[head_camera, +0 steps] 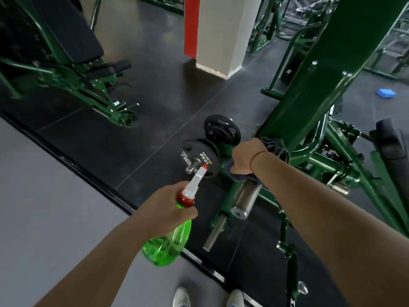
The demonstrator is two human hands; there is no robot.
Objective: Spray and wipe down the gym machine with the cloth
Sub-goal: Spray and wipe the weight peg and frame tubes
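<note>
Dark cloth (275, 147) clenched round the bar (245, 196) by right hand (245, 157); left hand (166, 206) clasps spray bottle (168, 243).

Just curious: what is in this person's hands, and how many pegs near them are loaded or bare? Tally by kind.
Green spray bottle, in the left hand: 1
Dark cloth, gripped by the right hand: 1
Pegs carrying black weight plates: 2
Bare steel pegs: 2
Total: 6

Dark tiled floor (168, 107) with green gym machine (321, 63), white pillar (219, 34), small blue object (386, 93).
</note>
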